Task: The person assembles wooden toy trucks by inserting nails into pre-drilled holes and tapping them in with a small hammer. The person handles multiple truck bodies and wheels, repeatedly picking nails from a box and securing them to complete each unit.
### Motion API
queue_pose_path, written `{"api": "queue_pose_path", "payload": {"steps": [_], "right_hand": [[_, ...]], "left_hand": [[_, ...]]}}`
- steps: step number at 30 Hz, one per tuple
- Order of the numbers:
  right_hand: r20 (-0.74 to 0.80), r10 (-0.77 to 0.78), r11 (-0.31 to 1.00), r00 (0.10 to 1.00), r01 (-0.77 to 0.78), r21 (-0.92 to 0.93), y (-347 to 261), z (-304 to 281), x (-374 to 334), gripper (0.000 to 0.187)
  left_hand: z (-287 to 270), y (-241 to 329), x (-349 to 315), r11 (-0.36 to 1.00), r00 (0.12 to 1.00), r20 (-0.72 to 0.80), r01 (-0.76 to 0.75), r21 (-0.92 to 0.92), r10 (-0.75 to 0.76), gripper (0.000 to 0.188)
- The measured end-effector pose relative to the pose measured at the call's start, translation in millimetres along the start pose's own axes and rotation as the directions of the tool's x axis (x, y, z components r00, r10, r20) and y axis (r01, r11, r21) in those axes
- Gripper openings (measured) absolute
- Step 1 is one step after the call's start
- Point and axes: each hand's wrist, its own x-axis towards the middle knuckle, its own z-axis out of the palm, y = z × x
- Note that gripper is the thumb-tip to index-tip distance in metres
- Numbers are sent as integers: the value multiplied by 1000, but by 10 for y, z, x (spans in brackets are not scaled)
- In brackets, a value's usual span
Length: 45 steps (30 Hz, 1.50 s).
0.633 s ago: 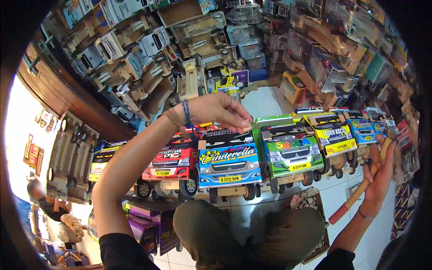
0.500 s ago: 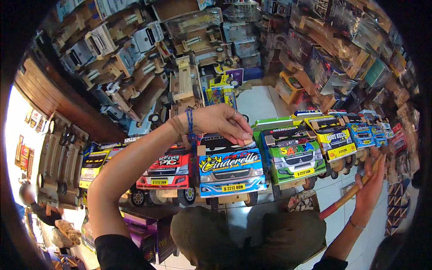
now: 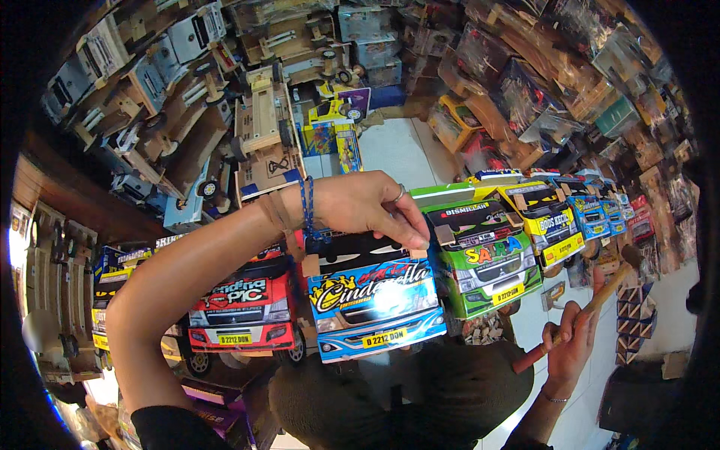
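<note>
The left hand (image 3: 367,204) pinches a wooden block (image 3: 418,254) on the blue truck (image 3: 375,319); right of it, the right hand (image 3: 568,354) encircles a hammer (image 3: 606,293).

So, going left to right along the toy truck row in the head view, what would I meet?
Yellow truck, red truck, blue truck under the left hand, green truck, second yellow truck, second blue truck.
</note>
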Motion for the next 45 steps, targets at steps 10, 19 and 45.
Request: {"api": "queue_pose_path", "payload": {"steps": [10,19,45], "right_hand": [[89,-124,977,988,137,-164,-110,158,129,65],[267,282,899,921,-157,-409,-503,721,153,60],[583,449,553,677,301,-776,-682,978,375,55]], "left_hand": [[-6,-78,38,1000,1000,-15,-10,19,10,42],[4,-49,17,997,999,-39,-11,80,14,44],[-5,-202,30,998,995,-82,-61,9,61,44]]}}
